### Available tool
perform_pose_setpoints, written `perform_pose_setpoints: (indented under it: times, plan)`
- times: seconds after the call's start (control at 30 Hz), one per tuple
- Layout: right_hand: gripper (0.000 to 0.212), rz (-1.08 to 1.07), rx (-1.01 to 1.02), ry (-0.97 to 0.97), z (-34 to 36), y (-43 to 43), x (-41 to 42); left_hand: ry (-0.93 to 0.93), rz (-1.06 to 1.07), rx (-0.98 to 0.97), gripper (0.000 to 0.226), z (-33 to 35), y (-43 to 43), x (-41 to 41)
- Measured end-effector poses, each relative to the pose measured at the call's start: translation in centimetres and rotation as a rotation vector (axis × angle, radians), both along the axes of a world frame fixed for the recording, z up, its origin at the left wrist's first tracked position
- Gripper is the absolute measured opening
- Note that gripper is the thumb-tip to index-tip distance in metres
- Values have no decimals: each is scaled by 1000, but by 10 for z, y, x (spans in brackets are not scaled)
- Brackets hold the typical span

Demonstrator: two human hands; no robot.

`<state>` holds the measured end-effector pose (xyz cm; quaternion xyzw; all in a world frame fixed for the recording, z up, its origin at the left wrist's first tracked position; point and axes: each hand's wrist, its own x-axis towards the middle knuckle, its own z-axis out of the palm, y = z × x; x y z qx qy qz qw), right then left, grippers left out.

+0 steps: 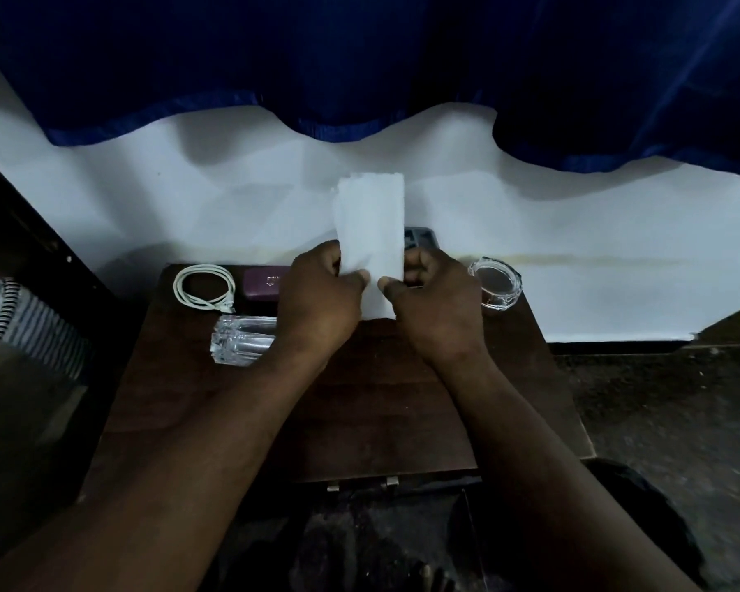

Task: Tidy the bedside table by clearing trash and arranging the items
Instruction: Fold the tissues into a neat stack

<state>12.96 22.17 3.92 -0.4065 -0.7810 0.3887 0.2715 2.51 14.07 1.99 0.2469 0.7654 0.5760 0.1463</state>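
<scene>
Centre left: glass (242, 339) lies toppled on the tabletop (359, 403), just beside the left forearm (231, 412); a sideways sweep could roll it off. Beyond, centre frame: left hand (317, 292) and right hand (438, 301) pinch an upright folded tissue (370, 220), liable to tear.

the left hand (317, 292) and right hand (436, 301) pinch a folded white tissue (370, 224) between them above the worktop (359, 399). at nine o'clock from them lie a coiled white cable (204, 288), a maroon case (265, 284) and a tipped clear glass (242, 346); at three o'clock, a glass dish (495, 288).
</scene>
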Motion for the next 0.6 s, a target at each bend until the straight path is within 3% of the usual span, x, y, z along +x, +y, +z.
perform_pose_setpoints:
  times: [0.07, 0.17, 0.33, 0.6]
  plan:
    - [24, -13, 74, -21, -1, 5, -6, 135, 18, -37, 2, 1, 7, -6]
    - [25, -39, 170, -61, -4, 20, -18, 359, 32, -127, 14, 3, 23, -15]
    - [21, -139, 290, -39, -19, 53, -39, 337, -90, -129, 30, 1, 52, -34]
    - [22, -112, 417, -57, -41, 89, -63, 412, -39, -177, 17, -15, 89, -64]
